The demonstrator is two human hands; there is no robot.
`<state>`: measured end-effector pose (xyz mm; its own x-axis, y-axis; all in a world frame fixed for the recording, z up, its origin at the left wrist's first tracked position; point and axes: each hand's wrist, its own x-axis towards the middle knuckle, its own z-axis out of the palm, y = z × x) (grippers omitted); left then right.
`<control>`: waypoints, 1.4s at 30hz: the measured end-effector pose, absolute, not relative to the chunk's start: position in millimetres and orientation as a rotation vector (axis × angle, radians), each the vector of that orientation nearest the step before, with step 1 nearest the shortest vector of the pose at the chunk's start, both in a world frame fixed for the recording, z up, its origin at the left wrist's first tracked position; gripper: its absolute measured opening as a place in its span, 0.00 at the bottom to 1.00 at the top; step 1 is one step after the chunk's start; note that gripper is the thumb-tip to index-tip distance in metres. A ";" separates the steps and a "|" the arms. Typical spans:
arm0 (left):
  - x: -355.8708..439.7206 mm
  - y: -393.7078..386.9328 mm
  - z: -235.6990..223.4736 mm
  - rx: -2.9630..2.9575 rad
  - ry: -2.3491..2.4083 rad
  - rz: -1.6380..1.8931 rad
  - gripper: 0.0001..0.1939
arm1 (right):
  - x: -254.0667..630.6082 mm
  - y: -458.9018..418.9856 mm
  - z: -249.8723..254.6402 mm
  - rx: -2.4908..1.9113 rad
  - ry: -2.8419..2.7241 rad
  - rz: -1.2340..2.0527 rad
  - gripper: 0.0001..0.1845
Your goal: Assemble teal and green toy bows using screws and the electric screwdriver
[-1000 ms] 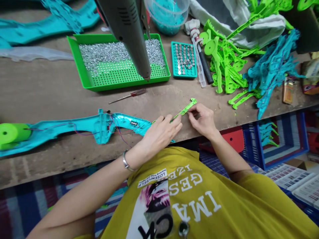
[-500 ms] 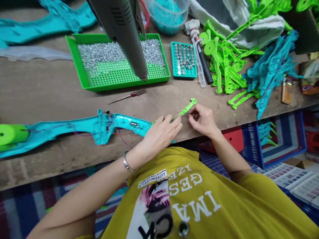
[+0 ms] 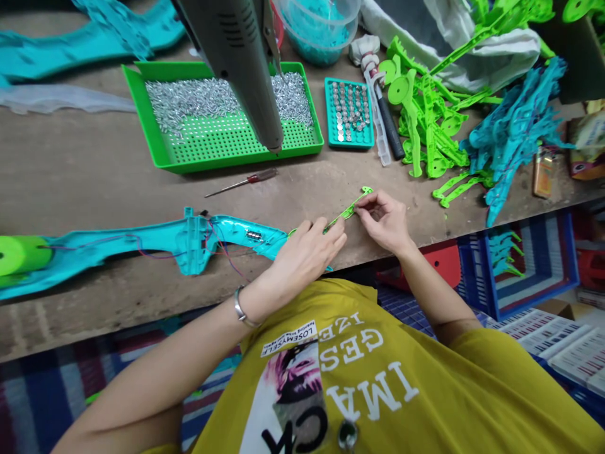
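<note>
My left hand (image 3: 309, 252) lies with bent fingers over the right end of a long turquoise plastic shell (image 3: 236, 228), holding a slim green plastic strip (image 3: 348, 211) that pokes out past the fingers. At the strip's far part, the thumb and fingers of my right hand (image 3: 385, 221) are pinched together; whatever is between the fingertips is too small to make out. Thin red and blue wires (image 3: 158, 254) run along the shell. Its left end carries a green round part (image 3: 23, 253). Where strip and shell meet is hidden under my left hand.
A green tray (image 3: 222, 165) of screws stands behind, under a hanging grey power screwdriver (image 3: 250, 82). A small screwdriver (image 3: 241, 183) lies before it. Rightward are a turquoise tray (image 3: 350, 144) of small round metal pieces, a hammer (image 3: 389, 126), and heaped green (image 3: 435, 132) and turquoise parts (image 3: 520, 132).
My right hand has moved slightly left, its fingertips now against the green strip. The strip has turned a little on its side. My left hand has stayed in place.
</note>
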<state>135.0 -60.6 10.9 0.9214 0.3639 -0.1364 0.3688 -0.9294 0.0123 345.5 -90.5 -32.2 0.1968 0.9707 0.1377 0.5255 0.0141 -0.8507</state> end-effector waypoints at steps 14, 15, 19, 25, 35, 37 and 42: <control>135.0 -59.9 10.3 3.004 0.590 -0.155 0.14 | 344.8 -92.7 -33.4 -1.649 -1.790 0.130 0.05; 135.0 -59.8 10.1 2.995 0.590 -0.140 0.14 | 344.8 -92.8 -33.1 -1.655 -1.785 0.145 0.05; 134.7 -60.1 10.0 2.966 0.600 -0.104 0.13 | 343.0 -93.6 -32.3 -1.687 -1.731 0.238 0.05; 134.4 -60.2 10.8 2.928 0.613 -0.096 0.14 | 342.1 -93.3 -32.2 -1.766 -1.639 0.334 0.04; 133.4 -59.6 7.9 2.976 0.600 -0.129 0.14 | 355.3 -93.9 -41.4 -1.586 -2.015 0.146 0.10; 132.8 -59.3 7.6 2.984 0.598 -0.122 0.14 | 357.3 -97.5 -45.4 -1.562 -2.085 0.088 0.10; 133.3 -58.8 7.3 2.966 0.593 -0.109 0.15 | 352.8 -106.7 -45.9 -1.661 -2.211 0.089 0.12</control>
<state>133.3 -58.8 7.3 0.9208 0.3788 -0.0925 0.3870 -0.9168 0.0980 352.8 -106.7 -45.9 -0.2347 0.9379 0.2554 0.9143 0.3022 -0.2697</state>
